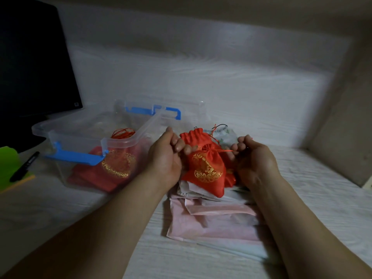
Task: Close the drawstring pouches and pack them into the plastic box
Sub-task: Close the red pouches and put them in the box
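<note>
Between the two, red pouch (207,170): left hand (167,158) gripping its neck, right hand (255,160) pinching its drawstring (225,151).

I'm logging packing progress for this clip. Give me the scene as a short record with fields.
in hand: red pouch with gold emblem, over the pile
left hand: grips the pouch at its neck
right hand: pinches the red cord, drawn out to the right
plastic box: clear, blue latches, open, on the left
packed pouch: red, inside the box
lid: off, behind the box
waiting: second red pouch; pale flat pouches underneath
aside: black marker, far left
</note>
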